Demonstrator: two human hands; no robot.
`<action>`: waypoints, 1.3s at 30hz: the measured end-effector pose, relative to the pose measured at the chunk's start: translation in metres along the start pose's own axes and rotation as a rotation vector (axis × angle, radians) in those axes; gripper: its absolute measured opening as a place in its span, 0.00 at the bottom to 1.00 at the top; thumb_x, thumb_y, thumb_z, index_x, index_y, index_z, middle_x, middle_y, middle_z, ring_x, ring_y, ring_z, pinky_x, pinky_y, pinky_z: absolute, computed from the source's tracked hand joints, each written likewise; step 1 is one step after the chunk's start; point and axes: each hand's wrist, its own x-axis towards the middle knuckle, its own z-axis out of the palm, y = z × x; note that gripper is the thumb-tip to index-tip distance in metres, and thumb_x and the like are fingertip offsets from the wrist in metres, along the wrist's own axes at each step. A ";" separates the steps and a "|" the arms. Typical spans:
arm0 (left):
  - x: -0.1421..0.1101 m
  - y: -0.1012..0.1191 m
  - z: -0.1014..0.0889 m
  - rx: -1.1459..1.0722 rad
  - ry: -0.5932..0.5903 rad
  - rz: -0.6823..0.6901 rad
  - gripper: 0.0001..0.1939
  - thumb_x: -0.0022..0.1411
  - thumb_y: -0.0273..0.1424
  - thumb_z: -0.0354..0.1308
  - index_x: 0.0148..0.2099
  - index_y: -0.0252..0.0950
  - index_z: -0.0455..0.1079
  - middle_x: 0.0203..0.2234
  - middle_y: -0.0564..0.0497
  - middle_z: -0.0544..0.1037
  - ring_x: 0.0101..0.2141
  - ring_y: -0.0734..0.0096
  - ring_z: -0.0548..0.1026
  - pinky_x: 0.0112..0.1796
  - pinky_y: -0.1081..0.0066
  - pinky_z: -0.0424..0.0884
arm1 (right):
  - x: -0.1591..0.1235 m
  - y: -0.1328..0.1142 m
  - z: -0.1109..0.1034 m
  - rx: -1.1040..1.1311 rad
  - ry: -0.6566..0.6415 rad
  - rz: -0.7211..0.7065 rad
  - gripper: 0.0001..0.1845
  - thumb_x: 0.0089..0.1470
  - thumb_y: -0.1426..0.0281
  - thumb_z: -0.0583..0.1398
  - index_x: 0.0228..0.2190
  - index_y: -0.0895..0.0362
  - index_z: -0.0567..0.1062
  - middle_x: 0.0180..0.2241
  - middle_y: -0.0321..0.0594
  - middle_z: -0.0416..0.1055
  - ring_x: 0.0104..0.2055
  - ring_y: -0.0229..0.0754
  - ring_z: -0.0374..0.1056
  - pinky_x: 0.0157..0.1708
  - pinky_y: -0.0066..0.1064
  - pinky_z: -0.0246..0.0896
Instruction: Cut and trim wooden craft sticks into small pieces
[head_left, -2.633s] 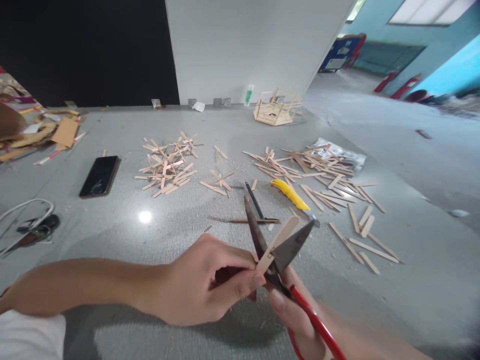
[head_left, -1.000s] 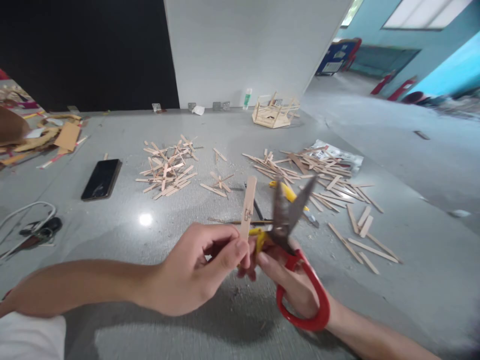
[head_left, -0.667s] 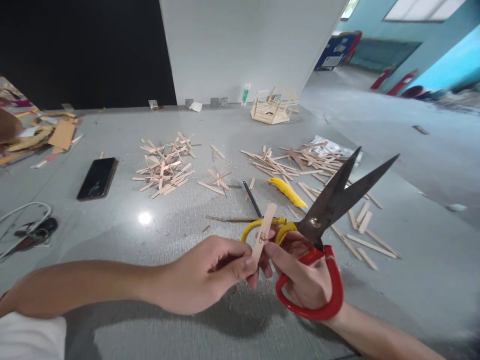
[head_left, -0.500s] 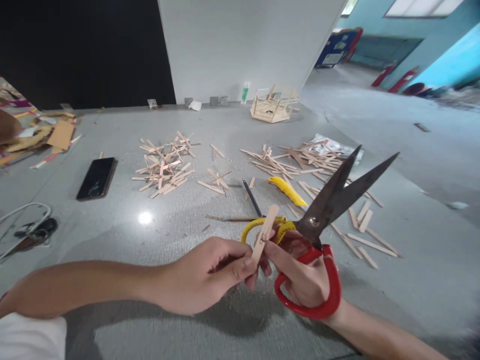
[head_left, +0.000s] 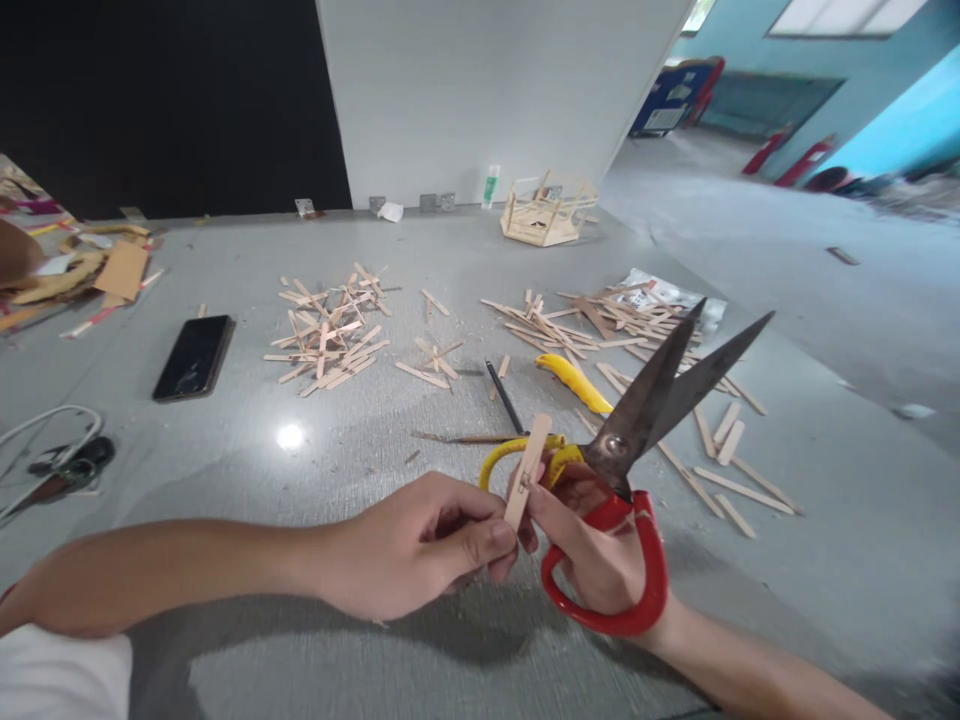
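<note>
Scissors [head_left: 616, 455] gripped in the right hand [head_left: 600, 550] have swung their blades [head_left: 651, 385] right of the yellow knife [head_left: 570, 378]; the left hand [head_left: 420, 545] pinches the stick [head_left: 534, 448] nearer than it, maybe checking a nick [head_left: 525, 482], and more cutting needs them turned back.

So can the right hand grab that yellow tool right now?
Probably not straight away: the right hand has the open scissors in its grip, and in this view they hide the near end of the yellow tool, though most of its yellow body shows.
</note>
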 end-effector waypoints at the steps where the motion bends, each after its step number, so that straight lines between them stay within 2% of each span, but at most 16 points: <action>1: 0.001 0.000 0.000 -0.019 -0.005 -0.011 0.26 0.69 0.54 0.55 0.33 0.35 0.64 0.23 0.57 0.61 0.21 0.80 0.57 0.22 0.77 0.53 | 0.000 0.001 0.000 0.001 0.001 -0.008 0.14 0.61 0.59 0.63 0.27 0.54 0.72 0.19 0.33 0.71 0.19 0.37 0.68 0.21 0.26 0.67; 7: 0.005 -0.002 -0.003 -0.096 -0.033 -0.035 0.28 0.68 0.56 0.55 0.32 0.35 0.64 0.23 0.57 0.61 0.21 0.80 0.56 0.23 0.75 0.53 | 0.002 0.004 0.001 -0.034 0.060 -0.082 0.09 0.58 0.65 0.64 0.27 0.52 0.73 0.20 0.31 0.73 0.21 0.37 0.70 0.24 0.26 0.70; 13: 0.009 -0.009 -0.005 -0.130 -0.039 -0.004 0.27 0.68 0.54 0.56 0.32 0.34 0.63 0.24 0.56 0.64 0.21 0.81 0.56 0.23 0.75 0.52 | 0.005 -0.001 0.009 0.033 0.110 -0.057 0.11 0.56 0.64 0.65 0.26 0.51 0.70 0.15 0.28 0.70 0.14 0.37 0.67 0.15 0.25 0.65; 17: 0.011 -0.013 -0.005 -0.119 -0.026 0.010 0.27 0.68 0.55 0.56 0.32 0.34 0.64 0.22 0.58 0.61 0.22 0.80 0.56 0.23 0.75 0.52 | 0.004 0.002 0.010 0.060 0.112 -0.028 0.11 0.55 0.64 0.66 0.27 0.52 0.69 0.15 0.28 0.69 0.14 0.37 0.67 0.15 0.25 0.66; 23: 0.014 -0.017 -0.006 -0.176 -0.023 0.009 0.29 0.66 0.56 0.58 0.31 0.35 0.62 0.23 0.58 0.61 0.21 0.82 0.54 0.22 0.74 0.49 | 0.002 0.012 0.007 0.046 0.110 0.010 0.12 0.60 0.62 0.63 0.27 0.53 0.70 0.13 0.30 0.70 0.13 0.37 0.67 0.15 0.25 0.64; 27: 0.015 -0.017 -0.007 -0.201 -0.038 -0.001 0.29 0.65 0.56 0.58 0.31 0.35 0.61 0.22 0.60 0.58 0.21 0.81 0.52 0.23 0.74 0.48 | 0.003 0.015 0.007 0.020 0.100 -0.018 0.13 0.60 0.64 0.62 0.25 0.53 0.70 0.14 0.31 0.70 0.15 0.38 0.69 0.16 0.26 0.66; 30: 0.015 -0.018 -0.008 -0.230 -0.041 0.016 0.28 0.65 0.56 0.58 0.31 0.35 0.61 0.22 0.60 0.57 0.21 0.81 0.52 0.23 0.73 0.47 | 0.004 0.014 0.009 -0.010 0.155 -0.065 0.12 0.60 0.65 0.62 0.25 0.53 0.71 0.16 0.31 0.71 0.16 0.38 0.69 0.17 0.27 0.67; 34: 0.015 -0.018 -0.008 -0.268 -0.047 0.024 0.27 0.67 0.55 0.58 0.31 0.36 0.61 0.22 0.61 0.56 0.21 0.82 0.50 0.23 0.73 0.46 | 0.006 0.011 0.010 -0.068 0.284 -0.133 0.05 0.55 0.68 0.65 0.27 0.52 0.75 0.21 0.32 0.75 0.21 0.39 0.72 0.21 0.27 0.71; 36: 0.014 -0.018 -0.007 -0.281 -0.046 0.026 0.28 0.66 0.55 0.59 0.31 0.36 0.60 0.21 0.61 0.56 0.20 0.82 0.50 0.23 0.73 0.46 | 0.006 0.011 0.009 -0.103 0.289 -0.159 0.02 0.54 0.70 0.66 0.30 0.52 0.77 0.22 0.33 0.76 0.21 0.39 0.73 0.21 0.27 0.72; 39: 0.013 -0.018 -0.006 -0.291 -0.046 0.024 0.28 0.65 0.56 0.59 0.31 0.36 0.60 0.20 0.62 0.56 0.19 0.82 0.51 0.22 0.73 0.47 | 0.006 0.012 0.006 -0.193 0.288 -0.221 0.03 0.55 0.72 0.65 0.33 0.53 0.79 0.29 0.38 0.81 0.26 0.40 0.76 0.25 0.28 0.74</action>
